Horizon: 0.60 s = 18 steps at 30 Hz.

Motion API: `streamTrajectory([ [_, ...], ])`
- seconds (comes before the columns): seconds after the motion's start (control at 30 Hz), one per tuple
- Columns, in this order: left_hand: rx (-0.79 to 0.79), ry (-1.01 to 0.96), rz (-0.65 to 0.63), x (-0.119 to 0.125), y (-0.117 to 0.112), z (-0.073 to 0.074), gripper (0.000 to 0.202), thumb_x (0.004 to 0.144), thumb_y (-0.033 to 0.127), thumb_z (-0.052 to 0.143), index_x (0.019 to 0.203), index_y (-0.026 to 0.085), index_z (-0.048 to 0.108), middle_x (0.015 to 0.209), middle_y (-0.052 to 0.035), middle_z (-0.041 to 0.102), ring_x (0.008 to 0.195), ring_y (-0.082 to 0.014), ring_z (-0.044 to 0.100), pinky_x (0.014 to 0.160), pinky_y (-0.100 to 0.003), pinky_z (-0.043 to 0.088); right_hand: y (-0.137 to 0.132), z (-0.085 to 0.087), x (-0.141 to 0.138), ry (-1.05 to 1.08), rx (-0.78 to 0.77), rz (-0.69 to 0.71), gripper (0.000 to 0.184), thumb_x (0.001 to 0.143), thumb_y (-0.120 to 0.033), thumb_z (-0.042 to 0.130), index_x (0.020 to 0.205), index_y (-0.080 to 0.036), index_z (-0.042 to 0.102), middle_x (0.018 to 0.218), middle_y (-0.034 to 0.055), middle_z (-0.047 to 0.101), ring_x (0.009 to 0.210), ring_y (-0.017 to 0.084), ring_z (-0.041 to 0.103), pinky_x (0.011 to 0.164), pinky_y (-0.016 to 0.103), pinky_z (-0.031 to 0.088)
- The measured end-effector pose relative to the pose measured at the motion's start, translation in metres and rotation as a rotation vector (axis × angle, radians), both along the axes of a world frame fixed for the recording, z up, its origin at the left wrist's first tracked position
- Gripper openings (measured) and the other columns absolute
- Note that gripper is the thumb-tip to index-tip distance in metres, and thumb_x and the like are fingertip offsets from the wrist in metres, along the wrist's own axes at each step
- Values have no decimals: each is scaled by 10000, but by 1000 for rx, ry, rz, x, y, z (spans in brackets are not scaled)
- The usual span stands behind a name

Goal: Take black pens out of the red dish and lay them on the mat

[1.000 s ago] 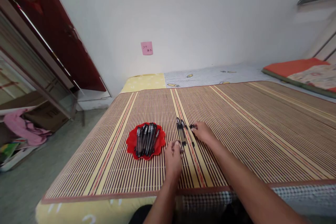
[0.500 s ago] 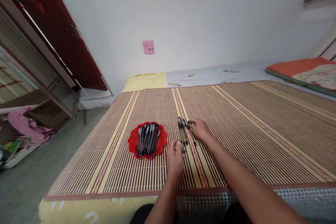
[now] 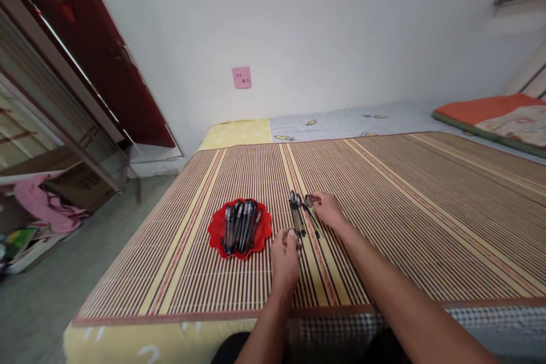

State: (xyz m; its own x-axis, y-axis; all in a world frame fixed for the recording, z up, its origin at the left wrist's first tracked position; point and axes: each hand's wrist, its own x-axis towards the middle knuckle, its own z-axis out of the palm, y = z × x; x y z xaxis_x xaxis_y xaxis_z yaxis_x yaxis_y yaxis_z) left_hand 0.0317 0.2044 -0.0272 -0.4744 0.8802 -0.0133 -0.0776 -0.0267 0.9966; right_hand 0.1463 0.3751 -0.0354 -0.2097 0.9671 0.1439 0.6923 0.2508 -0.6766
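Note:
A red scalloped plate holding several black pens sits on a striped bamboo mat. To its right, three black pens lie side by side on the mat. My left hand rests at their near ends, fingers curled and touching the tips. My right hand lies at the right of the row, its fingers pinched on the far end of the rightmost pen.
The mat covers a bed with a yellow and checked sheet against a white wall bearing a pink sticky note. An orange cushion lies far right. At left stand a dark red door and floor clutter.
My right hand has slid slightly left, bringing the rightmost pen closer to the other two. The left hand has barely shifted at the near ends.

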Motion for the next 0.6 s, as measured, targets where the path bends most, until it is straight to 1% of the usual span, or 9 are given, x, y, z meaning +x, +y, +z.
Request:
streamTrajectory([
  [0.13, -1, 7, -5, 0, 0, -1, 336, 845, 495, 556, 792, 165, 592, 596, 21, 532, 496, -110, 449, 492, -219, 350, -2, 0, -2, -10, 9, 29, 388, 769, -58, 586, 1112, -159, 736, 1062, 83, 766, 957, 198, 707, 819, 256, 505],
  [0.3, 0, 22, -1, -1, 0, -2, 314, 865, 468, 543, 806, 165, 596, 598, 19, 539, 499, -112, 449, 500, -222, 355, 2, 0, -9, -4, 28, 43, 355, 798, -47, 568, 1084, -168, 738, 1087, 77, 760, 1022, 177, 690, 901, 239, 477],
  [0.5, 19, 42, 1, -1, -1, -2, 296, 868, 450, 553, 763, 174, 585, 601, 17, 535, 524, -118, 470, 520, -223, 363, 5, -3, -8, 39, 22, 36, 378, 791, -37, 558, 1119, -129, 721, 1112, 103, 755, 1035, 190, 691, 922, 258, 490],
  [0.6, 22, 41, 5, 0, 0, 0, 305, 860, 460, 557, 750, 176, 579, 590, 18, 533, 518, -118, 474, 516, -221, 367, 0, -1, -3, 71, 15, 17, 396, 813, -40, 523, 1160, -115, 699, 1117, 116, 751, 1031, 185, 694, 919, 263, 500],
])
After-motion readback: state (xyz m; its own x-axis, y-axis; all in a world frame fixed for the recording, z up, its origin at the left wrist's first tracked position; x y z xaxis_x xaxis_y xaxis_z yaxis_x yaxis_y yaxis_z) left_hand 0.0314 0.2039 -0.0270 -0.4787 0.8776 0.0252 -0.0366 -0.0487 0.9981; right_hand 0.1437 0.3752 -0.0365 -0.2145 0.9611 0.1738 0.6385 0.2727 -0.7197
